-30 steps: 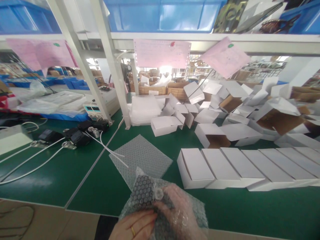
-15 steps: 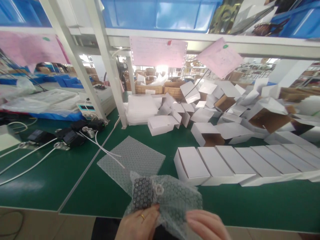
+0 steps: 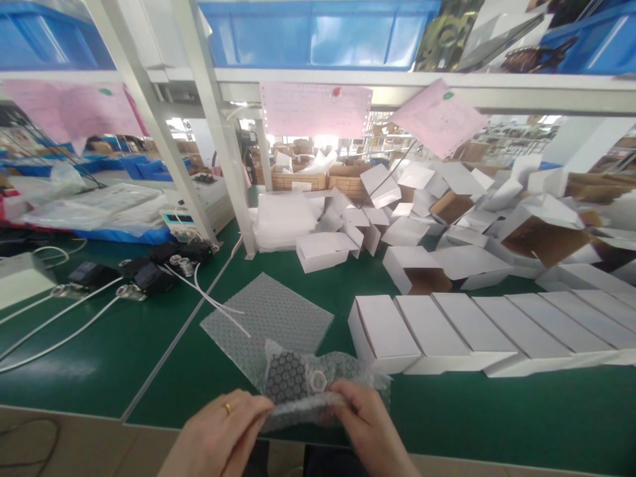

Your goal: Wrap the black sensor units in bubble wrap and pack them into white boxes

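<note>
Both hands have dropped lower and closed in since 0.5 s ago; the clear bubble-wrap bundle around a dark black part (image 3: pixel 298 384) now looks flatter, folded over. I see the left hand (image 3: pixel 226 430), gold ring on 1 finger, pinching the bundle's left edge, and the right hand (image 3: pixel 365 427) pinching its right edge. Bundle sits just above the near edge of the green bench mat (image 3: pixel 149 371), touching a flat grey bubble-wrap sheet (image 3: pixel 268 318). Just right of it, a row of closed white cardboard boxes (image 3: pixel 472 331).
</note>
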The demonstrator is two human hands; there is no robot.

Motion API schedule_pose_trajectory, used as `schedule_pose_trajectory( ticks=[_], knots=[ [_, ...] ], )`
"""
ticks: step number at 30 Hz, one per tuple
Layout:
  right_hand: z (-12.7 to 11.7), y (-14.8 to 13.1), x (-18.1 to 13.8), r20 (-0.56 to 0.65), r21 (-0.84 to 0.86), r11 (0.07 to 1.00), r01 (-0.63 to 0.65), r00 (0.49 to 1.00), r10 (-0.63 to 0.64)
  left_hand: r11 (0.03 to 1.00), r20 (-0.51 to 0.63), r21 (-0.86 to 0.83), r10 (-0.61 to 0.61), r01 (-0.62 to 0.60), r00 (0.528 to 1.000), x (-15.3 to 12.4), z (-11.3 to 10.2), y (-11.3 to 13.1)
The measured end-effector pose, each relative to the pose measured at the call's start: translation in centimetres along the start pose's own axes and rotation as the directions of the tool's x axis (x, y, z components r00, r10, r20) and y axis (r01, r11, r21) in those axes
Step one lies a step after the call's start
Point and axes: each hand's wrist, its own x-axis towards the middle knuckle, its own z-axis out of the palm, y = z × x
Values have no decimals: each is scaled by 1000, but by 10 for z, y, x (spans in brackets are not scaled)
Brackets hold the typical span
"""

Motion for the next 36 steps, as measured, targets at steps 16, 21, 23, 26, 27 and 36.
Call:
schedule_pose_trajectory(
  ticks=[16, 21, 23, 26, 27, 36],
  knots=[
    [-17, -18, -21, -417, -385, 881, 275, 800, -432, 853, 311, -208, -407, 480, 859, 49, 24, -3],
    [-7, -53, -41, -343, -818, 447, 363, 317, -884, 623, 366, -443, -531, 645, 764, 47, 7, 1],
    [2, -55, -34, -166, -817, 350, 457, 395, -903, 538, 389, -544, -517, 643, 762, 46, 5, 6],
    [10, -43, -16, -52, -684, 418, 598, 532, -845, 382, 393, -685, -524, 620, 756, 43, 3, 15],
    [11, -36, -11, -78, -599, 501, 625, 577, -813, 333, 397, -715, -530, 614, 750, 42, 3, 18],
    [52, 11, -19, -130, 375, 914, 152, 985, -111, 435, 217, -782, -482, 446, 849, 27, 39, 32]
  ],
)
